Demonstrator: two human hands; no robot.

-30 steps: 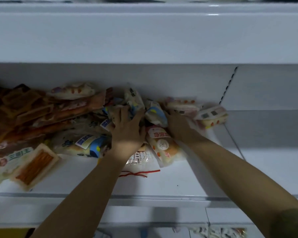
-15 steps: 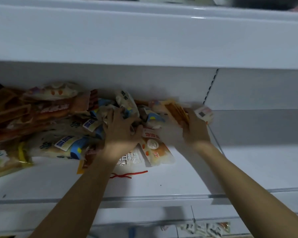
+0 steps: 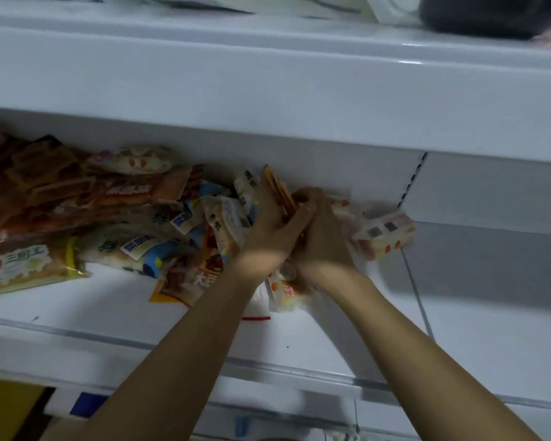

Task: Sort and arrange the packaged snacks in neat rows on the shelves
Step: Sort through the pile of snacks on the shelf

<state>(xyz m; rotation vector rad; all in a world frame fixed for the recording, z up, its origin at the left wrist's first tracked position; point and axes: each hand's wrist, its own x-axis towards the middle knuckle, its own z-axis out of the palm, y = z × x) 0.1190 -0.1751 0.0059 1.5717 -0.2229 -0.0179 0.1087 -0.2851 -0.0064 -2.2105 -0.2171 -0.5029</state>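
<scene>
A heap of packaged snacks (image 3: 115,218) lies on the white middle shelf (image 3: 299,338), mostly to the left. My left hand (image 3: 272,232) and my right hand (image 3: 323,241) are pressed together at the heap's right end. Between them they grip a thin stack of flat orange packets (image 3: 279,192), standing on edge. My right fingers curl over the stack's far side. A white pack with orange dots (image 3: 387,233) lies just right of my right hand. Another white and orange pack (image 3: 283,291) lies under my wrists.
Blue-and-white bread packs (image 3: 147,249), a brown pack (image 3: 198,278) and a green-yellow pack (image 3: 19,265) lie left of my hands. The upper shelf's front (image 3: 268,90) hangs low overhead. A slotted upright (image 3: 414,176) stands at the back right, with bare shelf (image 3: 490,313) beyond it.
My right hand has carried the orange packets left to meet my left hand, which has lifted off the heap and closed on the stack. The view has tilted.
</scene>
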